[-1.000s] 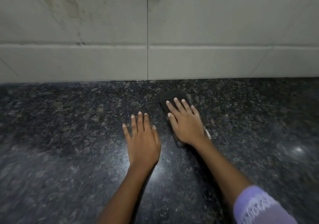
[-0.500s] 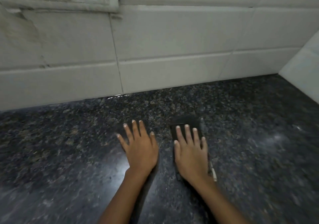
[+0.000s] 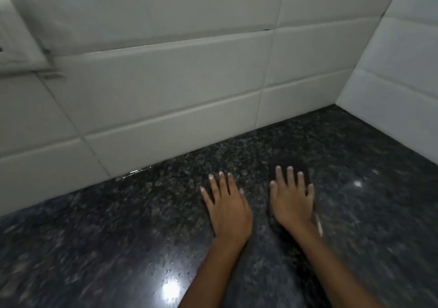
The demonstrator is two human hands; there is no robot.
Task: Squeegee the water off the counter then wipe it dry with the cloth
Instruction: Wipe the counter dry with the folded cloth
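My right hand lies flat, fingers spread, pressing a dark cloth onto the black speckled granite counter. Most of the cloth is hidden under the palm. Its dark edge shows past the fingertips, and a pale tag sticks out by the wrist. My left hand rests flat and open on the bare counter just left of it, holding nothing. No squeegee is in view.
White tiled walls meet in a corner at the right. A socket plate sits on the wall at upper left. A thin line of water glints at the wall's base, with droplets near my left forearm.
Both hands and the cloth have slid right along the counter toward the corner. The side wall has come further into view, and the socket plate has shifted to the far left.
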